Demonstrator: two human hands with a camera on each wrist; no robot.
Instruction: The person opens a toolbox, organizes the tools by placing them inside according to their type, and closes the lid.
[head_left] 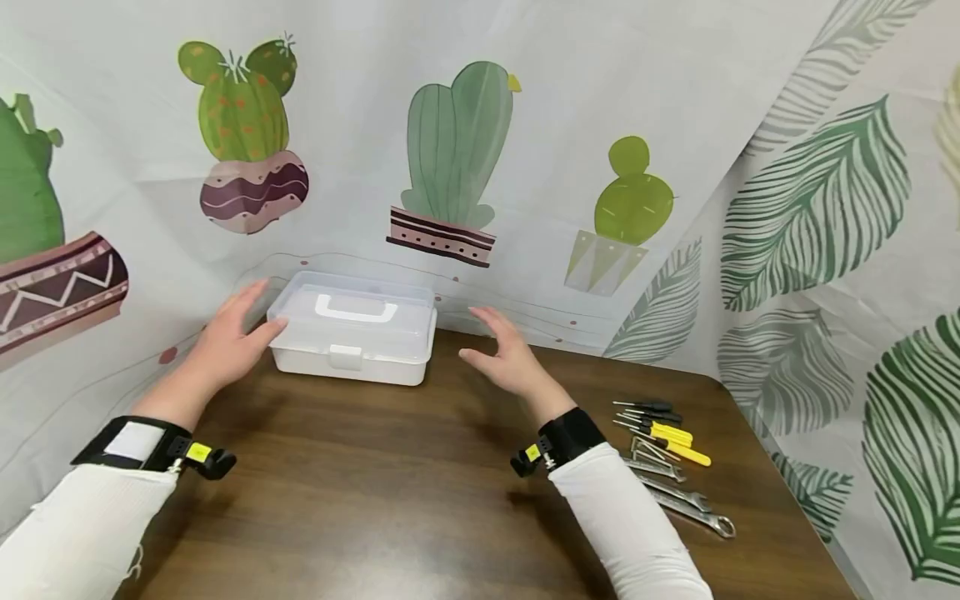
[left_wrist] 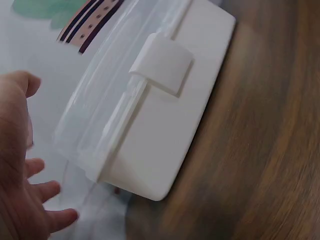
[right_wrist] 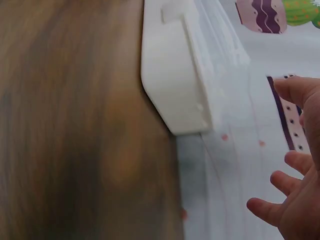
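A white plastic storage box (head_left: 382, 368) with a clear lid (head_left: 300, 293), a white carrying handle (head_left: 356, 310) and a front latch (head_left: 346, 357) stands at the back of the table. Its lid is down. My left hand (head_left: 232, 342) is at the box's left end, fingers spread and thumb overlapping the lid's corner in the head view. Off the right end, with a gap of table between, my right hand (head_left: 510, 354) is held with fingers extended and nothing in them. In the left wrist view the latch (left_wrist: 162, 64) sits over the front seam.
On the table's right side lie several screwdrivers (head_left: 671, 433) with yellow or black handles, some hex keys (head_left: 652, 451) and several metal wrenches (head_left: 693, 510). The brown wooden table (head_left: 390, 483) meets a cactus-print cloth (head_left: 547, 100) behind the box.
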